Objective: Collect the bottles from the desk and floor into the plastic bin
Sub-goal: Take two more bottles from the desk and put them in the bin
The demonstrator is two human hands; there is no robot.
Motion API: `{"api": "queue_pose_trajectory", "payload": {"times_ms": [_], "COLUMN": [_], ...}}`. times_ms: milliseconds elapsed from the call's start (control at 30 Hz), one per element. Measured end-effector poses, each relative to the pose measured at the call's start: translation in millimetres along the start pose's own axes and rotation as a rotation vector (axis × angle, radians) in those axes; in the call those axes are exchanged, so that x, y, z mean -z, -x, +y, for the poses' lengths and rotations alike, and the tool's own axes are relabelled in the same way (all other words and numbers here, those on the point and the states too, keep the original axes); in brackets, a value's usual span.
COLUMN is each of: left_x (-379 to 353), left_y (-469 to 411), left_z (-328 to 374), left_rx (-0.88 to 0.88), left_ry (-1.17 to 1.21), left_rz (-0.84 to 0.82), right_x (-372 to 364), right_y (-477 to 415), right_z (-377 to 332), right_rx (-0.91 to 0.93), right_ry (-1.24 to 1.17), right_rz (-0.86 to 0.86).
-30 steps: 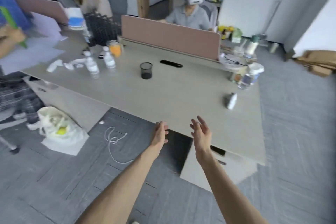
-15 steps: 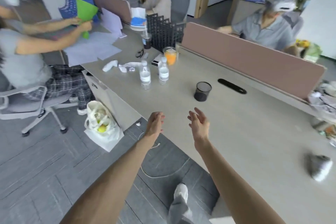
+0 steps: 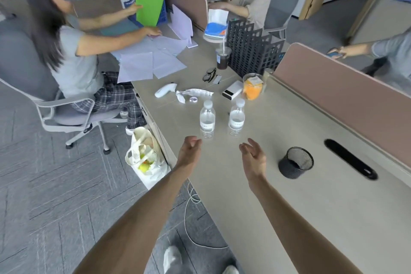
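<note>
Your left grip [image 3: 189,151] and right grip [image 3: 253,157] have advanced over the pale beige desk [image 3: 300,218] toward the bottles. Both grips are empty, fingers relaxed and loosely spread. The left clear plastic water bottle [image 3: 207,121] stands upright at 12 o'clock of your left grip, just beyond its fingertips. The right clear plastic water bottle [image 3: 236,119] stands upright at 11 o'clock of your right grip. A black mesh cup [image 3: 295,162] sits at 3 o'clock of it.

A mesh pen cup [image 3: 295,162] stands beside a tote bag [image 3: 145,155].
</note>
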State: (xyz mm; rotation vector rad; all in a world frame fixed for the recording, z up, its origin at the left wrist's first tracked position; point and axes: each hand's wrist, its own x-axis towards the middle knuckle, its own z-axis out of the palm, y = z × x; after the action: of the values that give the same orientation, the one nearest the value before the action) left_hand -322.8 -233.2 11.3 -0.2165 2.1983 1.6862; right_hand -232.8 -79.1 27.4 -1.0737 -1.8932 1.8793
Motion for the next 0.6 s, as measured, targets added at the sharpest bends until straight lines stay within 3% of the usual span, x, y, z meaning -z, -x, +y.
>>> {"api": "queue_pose_trajectory", "payload": {"times_ms": [267, 600], "left_x": [-31.3, -59.8], "left_y": [-115.9, -159.8], "left_z": [15.1, 13.3], "left_rx": [-0.020, -0.137], "left_ry": [-0.212, -0.195], "left_rz": [-0.020, -0.048], "right_x": [-21.0, -22.7], "right_y": [-49.8, -65.9], "right_z": [15.0, 25.1], "right_rx": [-0.060, -0.057], "right_ry": [0.020, 0.026], "right_rz": [0.111, 0.250]}}
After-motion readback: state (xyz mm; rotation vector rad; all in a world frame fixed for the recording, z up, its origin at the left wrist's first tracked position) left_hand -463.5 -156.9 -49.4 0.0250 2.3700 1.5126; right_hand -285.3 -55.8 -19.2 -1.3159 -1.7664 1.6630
